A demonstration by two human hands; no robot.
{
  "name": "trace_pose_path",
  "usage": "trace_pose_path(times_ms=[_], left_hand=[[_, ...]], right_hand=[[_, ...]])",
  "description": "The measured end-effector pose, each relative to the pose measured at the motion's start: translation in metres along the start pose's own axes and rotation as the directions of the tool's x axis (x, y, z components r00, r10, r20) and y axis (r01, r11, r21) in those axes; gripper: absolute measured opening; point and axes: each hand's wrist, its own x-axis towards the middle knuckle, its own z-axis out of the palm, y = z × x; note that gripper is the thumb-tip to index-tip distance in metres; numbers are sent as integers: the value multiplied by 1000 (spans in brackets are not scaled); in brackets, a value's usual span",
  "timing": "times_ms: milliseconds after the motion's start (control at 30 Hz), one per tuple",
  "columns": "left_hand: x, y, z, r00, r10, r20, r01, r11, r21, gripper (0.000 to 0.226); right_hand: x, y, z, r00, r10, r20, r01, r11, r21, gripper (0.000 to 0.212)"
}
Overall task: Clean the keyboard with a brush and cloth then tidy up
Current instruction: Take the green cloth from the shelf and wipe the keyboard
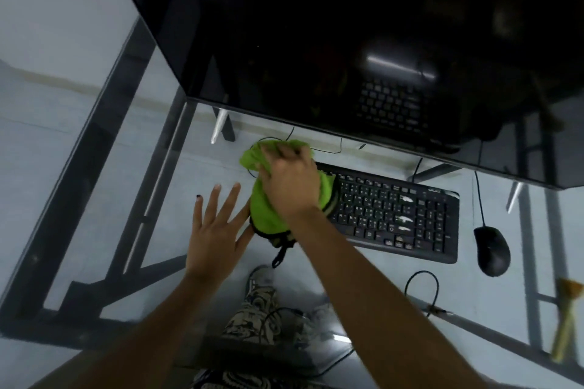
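Observation:
A black keyboard lies on a glass desk, with a few white smears on its right-hand keys. A bright green cloth with a black edge and loop covers the keyboard's left end. My right hand is shut on the cloth and presses it down there. My left hand lies flat with fingers spread on the glass, its thumb side touching the cloth's left edge. A yellowish brush lies at the far right of the desk.
A dark monitor fills the top, close above the keyboard. A black wired mouse sits right of the keyboard. A black cable loops in front. Legs and shoes show through the glass below.

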Motion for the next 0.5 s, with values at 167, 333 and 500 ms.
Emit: trace_pose_path(times_ms=[167, 333, 500], left_hand=[[0, 3, -2, 999, -14, -32, 14, 1000, -15, 56], [1, 3, 0, 1000, -25, -7, 25, 1000, -2, 57], [0, 3, 1, 999, -12, -46, 11, 1000, -18, 54]], right_hand=[[-39, 100, -45, 967, 229, 113, -232, 973, 14, 37], [-37, 110, -59, 915, 402, 33, -402, 916, -15, 41], [1, 5, -23, 979, 198, 44, -200, 978, 59, 41]])
